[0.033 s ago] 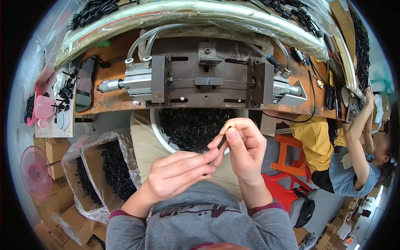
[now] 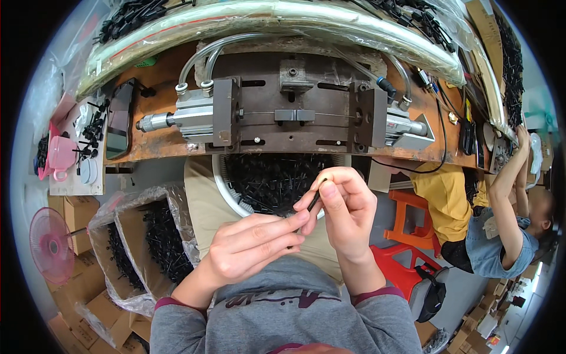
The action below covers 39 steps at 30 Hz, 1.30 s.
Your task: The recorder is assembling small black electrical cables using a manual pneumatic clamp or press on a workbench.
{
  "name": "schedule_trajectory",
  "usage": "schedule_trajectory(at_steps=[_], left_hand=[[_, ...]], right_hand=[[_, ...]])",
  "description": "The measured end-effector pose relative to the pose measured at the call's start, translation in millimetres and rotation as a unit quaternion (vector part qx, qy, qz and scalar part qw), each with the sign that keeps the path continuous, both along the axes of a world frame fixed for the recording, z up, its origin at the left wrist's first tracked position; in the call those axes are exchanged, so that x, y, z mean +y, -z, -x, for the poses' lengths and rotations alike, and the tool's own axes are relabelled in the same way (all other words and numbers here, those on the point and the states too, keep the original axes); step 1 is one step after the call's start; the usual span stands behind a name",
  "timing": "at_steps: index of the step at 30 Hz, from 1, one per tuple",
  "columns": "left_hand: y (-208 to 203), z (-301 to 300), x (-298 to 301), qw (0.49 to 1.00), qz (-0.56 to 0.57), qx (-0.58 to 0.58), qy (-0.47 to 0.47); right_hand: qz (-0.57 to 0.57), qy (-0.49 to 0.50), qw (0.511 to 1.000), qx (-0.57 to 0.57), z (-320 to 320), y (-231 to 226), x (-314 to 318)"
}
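Change: I can make out none from the picture just before; both grips match, which I take to mean this piece is at the same stage of handling.
Right hand (image 2: 349, 215): thumb and forefinger closed in a pinch on the upper end of a slim black part (image 2: 313, 202).
Left hand (image 2: 250, 239): fingers nearly straight, closed together on the part's lower end; my thumb is hidden.
Black part: tilted between my two sets of fingers, its upper end away from me and to the right.
Dark tip (image 2: 291, 247): just under my left fingers; I cannot tell whether it belongs to the same part.
White basin (image 2: 219, 184): just beyond my fingers, full of black pieces (image 2: 265, 177).
Metal fixture (image 2: 295, 115): farther beyond my fingers, on the bench (image 2: 158, 139), apart from the part.
Lined carton (image 2: 132, 236): left of my left fingers, holding more black pieces.
Co-worker (image 2: 498, 245): well right of my fingers, arms raised.
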<state>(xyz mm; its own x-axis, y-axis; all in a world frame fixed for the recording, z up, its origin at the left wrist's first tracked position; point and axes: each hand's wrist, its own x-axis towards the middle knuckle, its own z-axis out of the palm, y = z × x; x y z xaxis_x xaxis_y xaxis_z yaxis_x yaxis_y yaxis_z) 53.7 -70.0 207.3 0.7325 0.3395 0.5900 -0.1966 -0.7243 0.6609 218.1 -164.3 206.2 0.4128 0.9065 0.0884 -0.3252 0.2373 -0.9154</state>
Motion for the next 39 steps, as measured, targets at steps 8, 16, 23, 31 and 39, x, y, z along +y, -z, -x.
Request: schedule_trajectory(at_steps=[8,16,23,31,39], left_hand=[[0,-6,2,1.0,0.008,0.0,0.003],[-4,-17,12,0.999,-0.028,0.003,-0.036],[0,-47,33,0.978,-0.125,0.064,-0.155],[-4,-62,36,0.95,-0.192,0.136,-0.206],[-6,-60,37,0.95,-0.184,0.152,-0.199]], right_hand=[[-0.011,-0.002,0.999,0.046,-2,6,3],[0.048,-0.064,0.991,0.11,-12,10,6],[0.116,0.055,0.988,-0.08,-10,12,-3],[0.138,0.078,0.98,-0.118,-14,9,-17],[0.106,0.103,0.968,-0.201,-25,-12,-5]])
